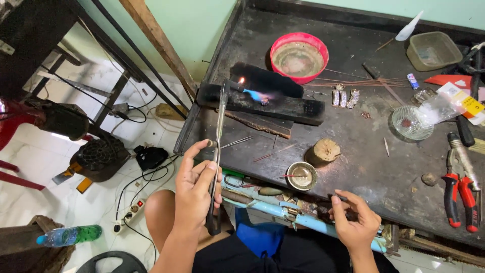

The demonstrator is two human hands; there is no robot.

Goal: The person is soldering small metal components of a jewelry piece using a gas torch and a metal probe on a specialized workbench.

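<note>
My left hand [194,189] grips a long thin metal torch [219,146] by its black hose end. The torch tip throws a blue flame [254,94] onto a small piece resting on a charred black block [283,106]. Over at the front edge of the dark workbench [364,167] sits my right hand [355,222], pinching a small thin dark object between fingers and thumb. A small metal dish [301,175] with a red-handled stick lies between the two hands. A short wooden stump [324,150] stands beside the dish.
A red bowl [299,56], a glass dish [410,123] and a grey plastic tub [433,49] stand on the bench. Red-handled pliers [461,189] lie at the right. On the floor to the left are a power strip [132,211], cables, a green bottle [70,235] and a black blower [101,156].
</note>
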